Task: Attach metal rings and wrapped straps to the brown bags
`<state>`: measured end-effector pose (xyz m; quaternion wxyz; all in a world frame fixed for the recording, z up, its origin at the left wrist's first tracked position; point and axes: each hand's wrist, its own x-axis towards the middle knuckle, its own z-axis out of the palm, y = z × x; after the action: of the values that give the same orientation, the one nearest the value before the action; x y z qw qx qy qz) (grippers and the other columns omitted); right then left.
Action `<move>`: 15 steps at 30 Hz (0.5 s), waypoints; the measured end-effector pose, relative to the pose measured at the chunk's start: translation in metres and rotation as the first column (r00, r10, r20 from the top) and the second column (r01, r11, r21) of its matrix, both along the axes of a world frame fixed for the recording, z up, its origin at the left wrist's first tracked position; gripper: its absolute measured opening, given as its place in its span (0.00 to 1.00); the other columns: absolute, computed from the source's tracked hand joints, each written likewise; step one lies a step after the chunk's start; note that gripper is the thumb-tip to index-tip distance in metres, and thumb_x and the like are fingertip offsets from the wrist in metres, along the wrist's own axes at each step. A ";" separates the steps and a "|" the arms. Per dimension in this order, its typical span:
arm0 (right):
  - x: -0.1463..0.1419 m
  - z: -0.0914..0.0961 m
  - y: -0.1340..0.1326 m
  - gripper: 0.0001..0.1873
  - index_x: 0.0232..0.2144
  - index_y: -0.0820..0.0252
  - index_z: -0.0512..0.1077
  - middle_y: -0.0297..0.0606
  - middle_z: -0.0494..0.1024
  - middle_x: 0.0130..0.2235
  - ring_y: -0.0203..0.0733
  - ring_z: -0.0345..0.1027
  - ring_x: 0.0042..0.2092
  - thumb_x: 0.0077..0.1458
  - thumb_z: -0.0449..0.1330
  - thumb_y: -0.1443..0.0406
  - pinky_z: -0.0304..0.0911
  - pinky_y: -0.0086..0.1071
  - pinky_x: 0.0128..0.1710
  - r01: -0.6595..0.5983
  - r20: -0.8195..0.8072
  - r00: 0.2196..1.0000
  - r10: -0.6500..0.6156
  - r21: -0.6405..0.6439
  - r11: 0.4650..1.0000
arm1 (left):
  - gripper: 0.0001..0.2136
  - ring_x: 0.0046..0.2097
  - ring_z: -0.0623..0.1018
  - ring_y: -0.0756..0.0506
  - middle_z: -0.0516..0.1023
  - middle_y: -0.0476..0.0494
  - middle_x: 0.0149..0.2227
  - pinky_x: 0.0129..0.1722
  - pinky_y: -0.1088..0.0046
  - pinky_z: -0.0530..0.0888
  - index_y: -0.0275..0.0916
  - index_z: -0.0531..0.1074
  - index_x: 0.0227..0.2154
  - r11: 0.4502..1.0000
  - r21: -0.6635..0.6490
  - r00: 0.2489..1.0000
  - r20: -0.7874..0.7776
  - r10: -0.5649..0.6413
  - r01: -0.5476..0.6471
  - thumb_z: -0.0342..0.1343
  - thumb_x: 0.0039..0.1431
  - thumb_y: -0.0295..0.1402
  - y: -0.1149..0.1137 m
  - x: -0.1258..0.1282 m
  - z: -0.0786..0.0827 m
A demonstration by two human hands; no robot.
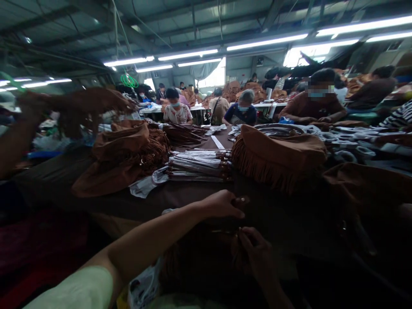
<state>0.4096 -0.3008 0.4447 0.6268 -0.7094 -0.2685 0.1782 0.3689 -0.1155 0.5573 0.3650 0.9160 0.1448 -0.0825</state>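
Note:
A brown fringed suede bag (196, 268) lies dark and shadowed at the bottom of the view, close to my body. My left hand (222, 205) reaches in from the left on a bare forearm and pinches a small dark leather tab (241, 200) at the bag's top. Just below, my right hand (255, 253) has its fingertips closed on the bag's edge near a thin metal fitting (225, 231). The shadow hides the exact grip of both hands. A printed plastic bag (143, 283) lies against the suede at lower left.
A long table with dark cloth (206, 197) lies ahead, holding fringed suede bags (278, 154) and plastic-wrapped straps (199, 166). A co-worker's arm (22, 137) lifts a brown fringed bag (86, 103) at upper left. Several masked workers sit beyond.

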 end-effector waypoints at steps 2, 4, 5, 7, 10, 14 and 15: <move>0.000 0.001 0.004 0.18 0.29 0.59 0.74 0.37 0.75 0.29 0.41 0.68 0.30 0.50 0.61 0.50 0.64 0.29 0.28 -0.026 -0.019 0.999 0.026 0.008 1.000 | 0.27 0.23 0.59 0.54 0.60 0.55 0.21 0.22 0.76 0.53 0.35 0.69 0.24 0.995 -0.085 0.998 -0.043 0.053 -0.056 0.60 0.38 0.58 0.005 -0.016 -0.006; -0.001 0.000 0.007 0.18 0.29 0.60 0.75 0.36 0.75 0.29 0.41 0.68 0.31 0.50 0.62 0.50 0.64 0.29 0.28 -0.053 -0.031 0.998 0.053 0.011 0.999 | 0.27 0.23 0.59 0.54 0.59 0.55 0.21 0.22 0.76 0.53 0.35 0.69 0.23 0.989 -0.134 0.994 -0.096 0.055 -0.068 0.60 0.38 0.58 0.007 -0.027 -0.014; -0.001 -0.002 0.008 0.18 0.29 0.60 0.75 0.36 0.75 0.28 0.41 0.68 0.31 0.50 0.62 0.51 0.64 0.29 0.28 -0.065 -0.033 0.997 0.065 0.008 0.998 | 0.27 0.24 0.59 0.54 0.59 0.55 0.21 0.22 0.76 0.53 0.35 0.69 0.23 0.986 -0.155 0.992 -0.114 0.047 -0.065 0.61 0.37 0.58 0.006 -0.030 -0.019; -0.001 -0.006 0.010 0.17 0.29 0.60 0.75 0.35 0.74 0.28 0.41 0.68 0.31 0.50 0.62 0.51 0.64 0.29 0.28 -0.083 -0.039 0.996 0.083 -0.002 0.997 | 0.26 0.24 0.59 0.54 0.59 0.55 0.21 0.23 0.77 0.53 0.34 0.70 0.25 0.979 -0.194 0.991 -0.124 0.047 -0.070 0.61 0.38 0.57 0.004 -0.035 -0.027; -0.002 -0.012 0.009 0.17 0.32 0.59 0.75 0.36 0.76 0.31 0.42 0.70 0.33 0.49 0.63 0.52 0.65 0.30 0.30 -0.115 -0.053 0.992 0.114 -0.022 0.993 | 0.23 0.24 0.60 0.54 0.62 0.55 0.22 0.23 0.77 0.54 0.34 0.72 0.28 0.965 -0.251 0.994 -0.101 0.052 -0.076 0.61 0.41 0.52 -0.001 -0.037 -0.034; -0.002 -0.019 0.006 0.17 0.38 0.58 0.74 0.36 0.78 0.35 0.44 0.71 0.35 0.47 0.65 0.56 0.66 0.31 0.34 -0.131 0.013 0.991 0.133 -0.077 0.988 | 0.17 0.25 0.61 0.54 0.63 0.54 0.22 0.23 0.78 0.54 0.33 0.73 0.28 0.986 -0.153 0.997 -0.036 0.064 -0.068 0.57 0.46 0.45 -0.006 -0.037 -0.035; -0.002 -0.021 0.006 0.17 0.39 0.57 0.74 0.37 0.77 0.36 0.44 0.71 0.36 0.46 0.66 0.57 0.67 0.32 0.35 -0.125 0.057 0.990 0.130 -0.081 0.989 | 0.16 0.25 0.62 0.54 0.63 0.54 0.22 0.23 0.78 0.54 0.33 0.72 0.27 0.990 -0.117 0.997 -0.027 0.075 -0.078 0.57 0.46 0.44 -0.006 -0.037 -0.035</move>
<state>0.4077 -0.2952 0.4236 0.5777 -0.7197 -0.3255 0.2058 0.3322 -0.1214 0.5227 0.4196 0.8856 0.1787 -0.0873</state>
